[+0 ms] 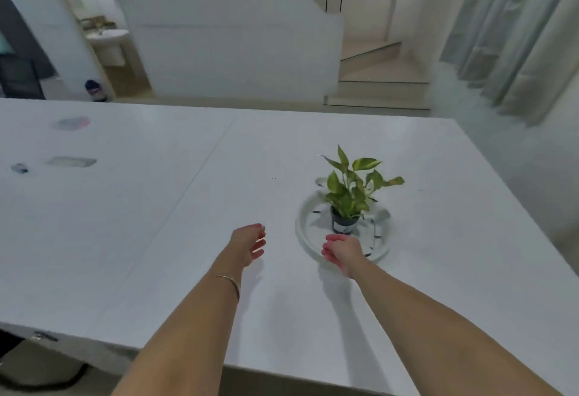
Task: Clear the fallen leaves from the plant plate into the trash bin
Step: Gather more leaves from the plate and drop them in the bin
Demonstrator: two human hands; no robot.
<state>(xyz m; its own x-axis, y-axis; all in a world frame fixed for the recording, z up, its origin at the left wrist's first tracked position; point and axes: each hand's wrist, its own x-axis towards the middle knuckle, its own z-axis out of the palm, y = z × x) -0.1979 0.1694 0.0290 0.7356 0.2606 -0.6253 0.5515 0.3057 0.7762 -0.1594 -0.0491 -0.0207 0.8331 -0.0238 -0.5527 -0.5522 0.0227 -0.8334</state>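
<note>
Spanning most of the view: large white table [188, 207], seam running diagonally across its top. Sitting right of centre on it: round white plate [303, 240], shallow rim, carrying a small dark pot [343, 223] standing upright at its middle. Growing from that pot: green plant [351, 185], leaves spreading above and past the plate's far edge. Lying scattered on the plate floor around the pot: dark fallen leaves [377, 235], mostly on the right and near sides; exact count not discernible. Reaching forward over the table: both bare forearms. Hovering left of the plate, clear of its rim: left hand [249, 245], fingers loosely spread and slightly curved, holding nothing; thin bracelet [230, 284] circling that wrist. Overlapping the plate's near rim: right hand [341, 253], fingers curled inward to a narrow gap; whether gripping a leaf cannot be told. Resting far left on the table: several small blurred items [71, 161], unidentifiable.
</note>
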